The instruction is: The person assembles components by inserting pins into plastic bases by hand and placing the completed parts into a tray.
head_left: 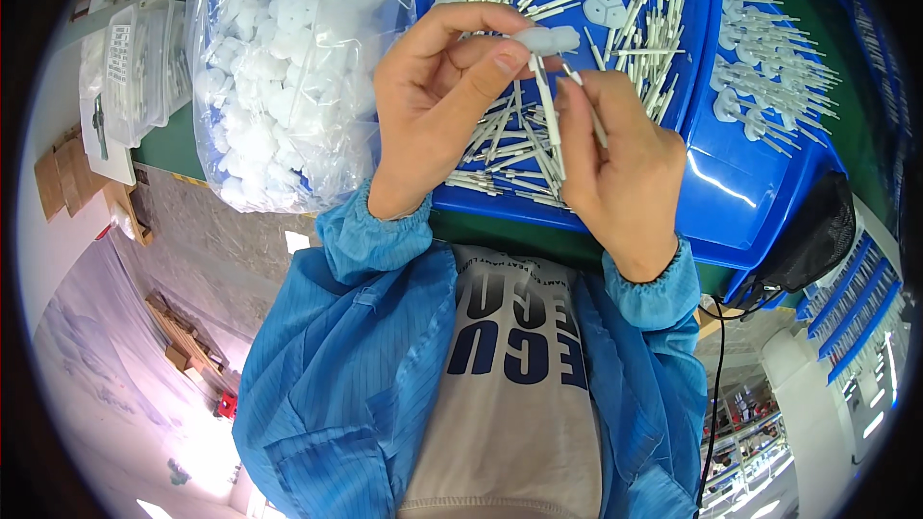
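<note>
A big clear plastic bag (288,67) bulging with small white plastic parts sits at eleven o'clock, its top open. Just beyond it at ten o'clock lies a smaller clear packet (144,67) with a white label (119,41) bearing dark print. Flat brown cardboard pieces (60,173) lie at nine o'clock.

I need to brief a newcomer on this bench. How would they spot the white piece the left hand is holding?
Find the big blue tray of white sticks. Above it the left hand pinches a white lobed cap at its fingertips. It is the only cap held in the air; the others lie in the tray or the bag.
</note>
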Action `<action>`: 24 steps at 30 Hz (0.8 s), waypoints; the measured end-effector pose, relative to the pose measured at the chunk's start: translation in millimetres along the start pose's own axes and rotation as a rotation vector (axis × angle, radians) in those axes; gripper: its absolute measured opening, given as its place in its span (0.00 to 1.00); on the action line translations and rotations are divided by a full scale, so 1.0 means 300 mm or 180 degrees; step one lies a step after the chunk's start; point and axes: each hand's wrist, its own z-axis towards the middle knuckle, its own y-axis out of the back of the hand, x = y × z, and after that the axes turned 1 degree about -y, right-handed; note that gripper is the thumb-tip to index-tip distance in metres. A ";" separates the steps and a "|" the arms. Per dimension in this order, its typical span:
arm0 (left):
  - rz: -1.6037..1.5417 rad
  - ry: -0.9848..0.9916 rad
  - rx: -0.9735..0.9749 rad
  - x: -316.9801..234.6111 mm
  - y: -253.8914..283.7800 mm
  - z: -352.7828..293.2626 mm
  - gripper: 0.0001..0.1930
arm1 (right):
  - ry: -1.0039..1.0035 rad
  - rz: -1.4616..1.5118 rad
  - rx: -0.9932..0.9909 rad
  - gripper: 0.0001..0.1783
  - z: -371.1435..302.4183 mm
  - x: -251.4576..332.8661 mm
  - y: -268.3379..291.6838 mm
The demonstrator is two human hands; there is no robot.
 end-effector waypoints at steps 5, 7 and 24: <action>0.0776 -0.0480 0.0277 -0.018 -0.008 0.016 0.10 | -0.0588 0.0675 0.0432 0.04 0.020 -0.006 0.041; 0.0865 -0.0550 0.0268 -0.019 -0.017 0.011 0.10 | -0.0254 0.0778 0.0175 0.04 0.026 -0.024 0.031; 0.0474 -0.0410 0.0620 -0.007 -0.016 0.009 0.13 | -0.0585 0.2305 0.0738 0.05 -0.012 -0.050 0.041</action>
